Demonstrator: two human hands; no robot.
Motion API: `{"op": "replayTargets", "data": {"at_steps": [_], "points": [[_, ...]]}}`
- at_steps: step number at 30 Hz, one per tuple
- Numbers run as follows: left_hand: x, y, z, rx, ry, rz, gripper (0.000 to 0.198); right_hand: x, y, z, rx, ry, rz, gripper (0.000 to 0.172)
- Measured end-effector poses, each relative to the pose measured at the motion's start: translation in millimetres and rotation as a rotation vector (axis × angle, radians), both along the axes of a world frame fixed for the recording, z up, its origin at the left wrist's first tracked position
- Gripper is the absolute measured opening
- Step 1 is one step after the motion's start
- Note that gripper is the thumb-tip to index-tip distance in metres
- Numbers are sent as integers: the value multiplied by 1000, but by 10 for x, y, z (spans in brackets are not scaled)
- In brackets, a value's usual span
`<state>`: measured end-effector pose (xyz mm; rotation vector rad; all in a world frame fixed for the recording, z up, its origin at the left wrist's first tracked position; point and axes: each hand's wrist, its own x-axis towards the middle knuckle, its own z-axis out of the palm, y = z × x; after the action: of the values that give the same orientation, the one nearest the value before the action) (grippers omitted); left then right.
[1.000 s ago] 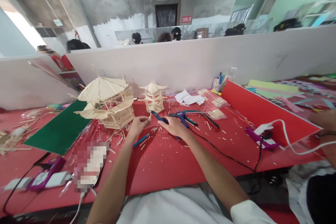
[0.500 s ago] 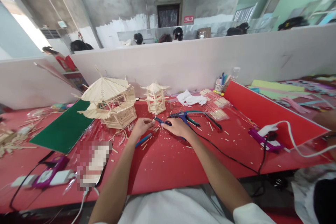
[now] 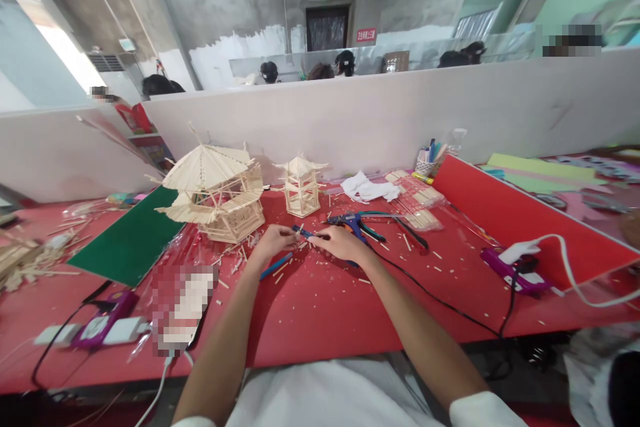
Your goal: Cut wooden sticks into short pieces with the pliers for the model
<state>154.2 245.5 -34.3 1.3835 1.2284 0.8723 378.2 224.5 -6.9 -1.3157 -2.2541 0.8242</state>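
Note:
My right hand [image 3: 341,242] is closed around a small dark blue tool [image 3: 303,232], which reaches left toward my other hand; its exact kind is hard to make out. My left hand [image 3: 277,240] pinches a short wooden stick [image 3: 300,229] at the tool's tip. Just below my left hand lies a blue pen-like rod [image 3: 276,266]. Beyond the hands stand a small wooden-stick pavilion [image 3: 301,188] and, to the left, a larger stick pavilion [image 3: 220,193] with a tiered roof. A blue glue gun [image 3: 351,221] lies right beside my right hand.
Stick scraps dot the red table [image 3: 320,320]. A green board [image 3: 127,240], a blurred-out phone [image 3: 184,310] and a purple power strip [image 3: 107,320] lie left. White cloth [image 3: 367,187], bagged sticks [image 3: 425,217], a red board [image 3: 530,220] and another power strip [image 3: 517,273] are right.
The view has shifted slightly, so the scene sits a little further right. My hands have drawn slightly closer together around the blue tool, and the stick now shows at its tip.

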Motion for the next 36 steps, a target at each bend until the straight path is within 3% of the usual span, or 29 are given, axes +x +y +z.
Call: {"op": "replayTargets", "data": {"at_steps": [8, 22, 36], "points": [[-24, 2, -6, -17, -8, -3, 29, 5, -14, 5, -56, 45, 19, 50], [-29, -24, 50, -43, 21, -7, 28, -11, 9, -31, 2, 39, 26, 50], [-54, 20, -7, -52, 26, -8, 31, -18, 36, -83, -51, 53, 19, 52]]}}
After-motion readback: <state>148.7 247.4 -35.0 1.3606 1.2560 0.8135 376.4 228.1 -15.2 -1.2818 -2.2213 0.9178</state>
